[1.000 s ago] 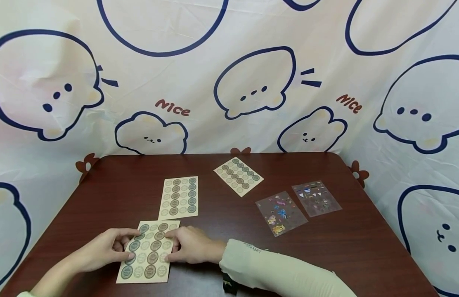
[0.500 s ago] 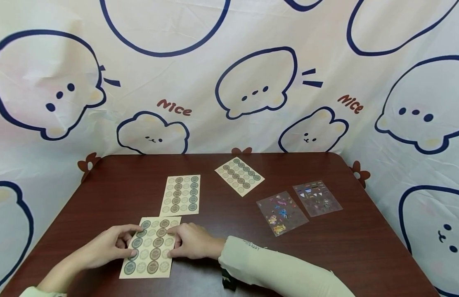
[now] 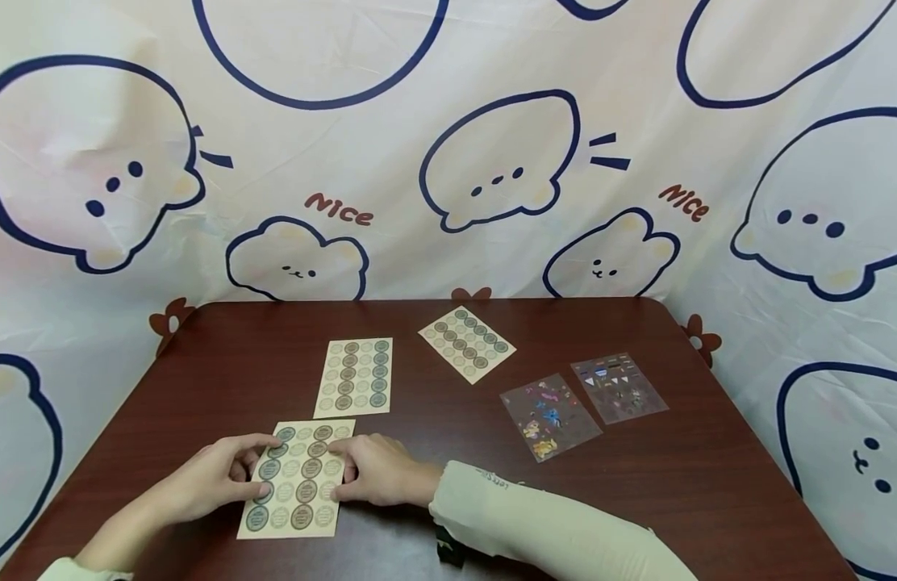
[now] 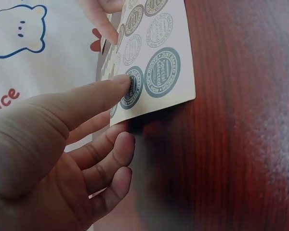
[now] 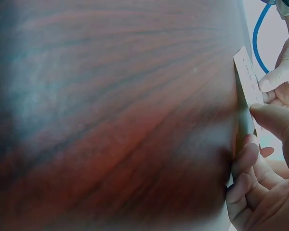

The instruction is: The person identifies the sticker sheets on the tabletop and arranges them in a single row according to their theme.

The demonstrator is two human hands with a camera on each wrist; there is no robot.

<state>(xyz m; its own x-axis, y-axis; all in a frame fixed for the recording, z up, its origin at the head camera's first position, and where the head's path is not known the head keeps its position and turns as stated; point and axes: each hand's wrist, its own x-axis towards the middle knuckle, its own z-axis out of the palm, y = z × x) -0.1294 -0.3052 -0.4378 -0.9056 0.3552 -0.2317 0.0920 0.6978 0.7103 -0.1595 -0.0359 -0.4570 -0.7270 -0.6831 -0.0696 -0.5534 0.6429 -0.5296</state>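
A cream sheet of round stickers [image 3: 291, 516] in brown, dark green and pale print is held at the near left of the table. My left hand [image 3: 209, 480] pinches its left edge, thumb on top and fingers beneath, as the left wrist view shows. On the opposite edge, my right hand [image 3: 383, 472] grips it between thumb and fingers. In the right wrist view the sheet [image 5: 247, 77] appears edge-on, raised off the wood. Just beyond its far edge lies a second cream sticker sheet [image 3: 354, 376].
A third round-sticker sheet [image 3: 467, 344] lies turned at the back middle of the brown table [image 3: 637, 484]. To the right are two clear sheets, one with colourful cartoon stickers [image 3: 550, 418] and one with small shapes [image 3: 619, 388]. A printed cloth [image 3: 390, 266] hangs behind.
Both hands and the held sticker sheet have shifted slightly away and to the right. The second sheet beyond it has slid a little the same way. The other sheets stay put.
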